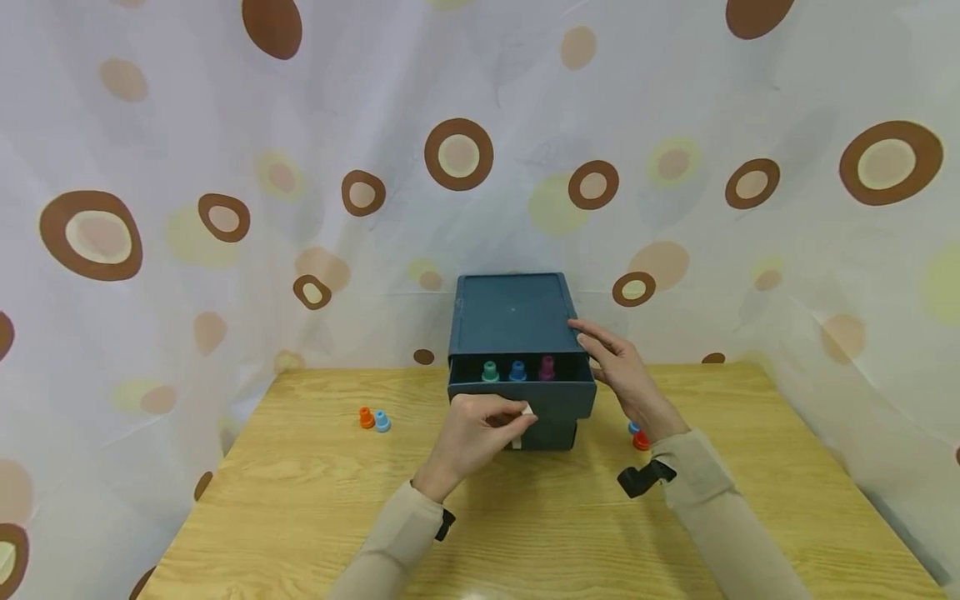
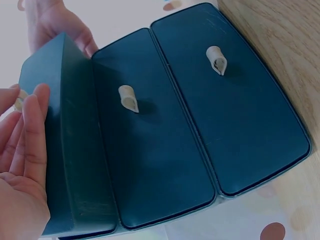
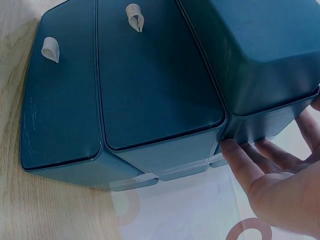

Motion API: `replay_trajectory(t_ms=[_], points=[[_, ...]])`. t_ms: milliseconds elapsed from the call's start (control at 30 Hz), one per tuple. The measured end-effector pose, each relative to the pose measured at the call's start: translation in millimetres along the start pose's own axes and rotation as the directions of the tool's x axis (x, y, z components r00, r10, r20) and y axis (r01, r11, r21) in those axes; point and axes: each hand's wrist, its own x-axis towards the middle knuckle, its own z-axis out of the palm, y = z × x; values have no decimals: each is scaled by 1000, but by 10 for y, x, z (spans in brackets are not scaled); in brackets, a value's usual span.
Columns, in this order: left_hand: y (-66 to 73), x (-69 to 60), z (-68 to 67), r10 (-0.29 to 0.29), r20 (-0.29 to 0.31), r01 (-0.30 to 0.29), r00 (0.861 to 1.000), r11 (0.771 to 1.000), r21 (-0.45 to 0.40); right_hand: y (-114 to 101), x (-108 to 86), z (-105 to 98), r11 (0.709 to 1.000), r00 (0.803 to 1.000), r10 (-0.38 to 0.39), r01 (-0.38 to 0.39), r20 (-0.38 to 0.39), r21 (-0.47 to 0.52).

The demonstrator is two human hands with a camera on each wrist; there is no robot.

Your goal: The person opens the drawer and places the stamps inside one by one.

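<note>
A dark teal drawer box [image 1: 513, 313] stands against the patterned backdrop, its top drawer [image 1: 568, 402] pulled partly out. Inside that drawer stand a green peg [image 1: 490, 372], a blue peg [image 1: 517, 371] and a purple peg [image 1: 547, 368]. My left hand [image 1: 474, 433] pinches the white loop tab [image 1: 528, 409] on the drawer front between thumb and fingers. At the box's right side, my right hand [image 1: 624, 373] rests its extended fingers against the wall and top edge. In the left wrist view, the middle drawer [image 2: 155, 150] and bottom drawer [image 2: 245, 120] are closed.
Left of the box, an orange peg [image 1: 366, 418] and a light blue peg [image 1: 382, 422] sit on the wooden table [image 1: 300, 500]. A red peg [image 1: 641, 441] and another blue peg [image 1: 633, 427] are partly hidden by the right forearm. The backdrop rises directly behind the box.
</note>
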Motion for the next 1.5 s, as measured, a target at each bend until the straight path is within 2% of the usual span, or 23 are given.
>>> replay_trajectory(t_ms=[100, 200, 300, 400, 600, 833, 1100, 1333, 1500], points=[[-41, 41, 14, -6, -4, 6, 1000, 1000, 9, -3, 1, -15, 1000, 1000, -2, 2, -9, -2], [-94, 70, 37, -32, -20, 31, 999, 999, -29, -8, 1, -21, 1000, 1000, 3, -3, -12, -5], [-157, 80, 71, -65, -52, 60, 997, 995, -83, -13, 0, -14, 1000, 1000, 6, -6, -1, 4], [-212, 81, 106, -66, -87, 58, 994, 993, -99, -17, 1, -4, 1000, 1000, 1, -1, 8, 14], [-270, 98, 151, -30, -131, 22, 991, 998, -63, -7, 19, -5, 1000, 1000, -10, 10, 9, 24], [-328, 112, 194, -46, -163, 49, 986, 999, 19, -4, 27, -7, 999, 1000, -3, 2, 9, 46], [-358, 104, 223, -71, -182, 74, 981, 997, 10, 1, 9, 5, 998, 1000, -5, 4, 16, 60], [-342, 78, 250, -46, -215, 53, 976, 998, 25, 8, 14, 10, 998, 1000, 3, -4, 10, 60], [-367, 46, 280, -74, -259, 61, 963, 996, -59, 5, 11, 10, 999, 1000, 2, -2, 8, 50]])
